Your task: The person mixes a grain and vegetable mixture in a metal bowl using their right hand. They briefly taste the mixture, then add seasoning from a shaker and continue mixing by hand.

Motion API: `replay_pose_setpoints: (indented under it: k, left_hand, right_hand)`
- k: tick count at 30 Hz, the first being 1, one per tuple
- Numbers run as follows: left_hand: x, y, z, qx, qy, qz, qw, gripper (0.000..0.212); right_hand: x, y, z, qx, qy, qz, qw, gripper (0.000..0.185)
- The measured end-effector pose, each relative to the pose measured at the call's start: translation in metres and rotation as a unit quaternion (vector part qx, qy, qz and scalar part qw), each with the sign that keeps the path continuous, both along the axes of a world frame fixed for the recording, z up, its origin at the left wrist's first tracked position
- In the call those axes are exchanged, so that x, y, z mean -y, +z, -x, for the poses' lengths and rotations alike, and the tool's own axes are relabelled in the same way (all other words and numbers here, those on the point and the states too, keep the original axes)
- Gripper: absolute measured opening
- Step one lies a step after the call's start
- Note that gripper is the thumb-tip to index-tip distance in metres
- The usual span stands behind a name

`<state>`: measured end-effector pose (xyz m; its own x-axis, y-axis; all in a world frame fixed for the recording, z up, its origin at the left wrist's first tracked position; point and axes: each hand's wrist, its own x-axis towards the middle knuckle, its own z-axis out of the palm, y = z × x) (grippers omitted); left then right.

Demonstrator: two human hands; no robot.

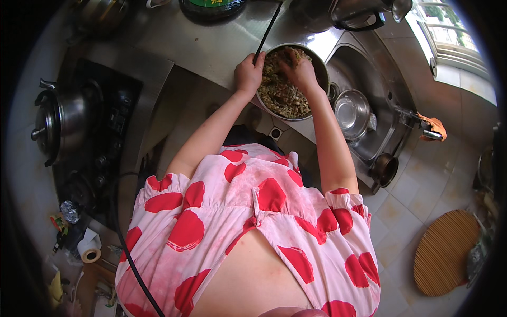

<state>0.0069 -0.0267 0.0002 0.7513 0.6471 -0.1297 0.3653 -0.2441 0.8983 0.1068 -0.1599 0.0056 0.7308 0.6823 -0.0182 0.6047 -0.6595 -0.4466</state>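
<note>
A round metal pot (327,79) stands at the front edge of the steel counter, filled with a crumbly, chopped food mixture (287,95). My right hand (299,69) is inside it, fingers sunk in the mixture near the far side and partly coated. Whether those fingers close on any of it is hidden. My left hand (249,75) grips the pot's left rim, thumb side up. A thin dark stick-like strip (269,29) runs across the counter and ends at my left thumb; whether I hold it cannot be told.
Right of the pot, a steel sink (358,67) holds a metal bowl (351,113). A metal jug (358,16) stands behind. At left, a lidded steel kettle (59,123) is on the black stove (115,103). A faucet with an orange cloth (433,126) is beside the sink.
</note>
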Motion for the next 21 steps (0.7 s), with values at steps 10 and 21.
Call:
replay_pose_setpoints:
  k: [10,21]
  left_hand:
    - [0.000,-0.004,0.004,-0.007,0.018,-0.019,1.000,0.045]
    - [0.000,0.000,0.003,-0.017,-0.005,-0.027,0.999,0.044]
  right_hand:
    - [0.046,0.007,0.046,-0.047,0.109,0.138,0.983,0.047]
    - [0.066,0.024,0.035,-0.384,-0.072,-0.233,0.891,0.087]
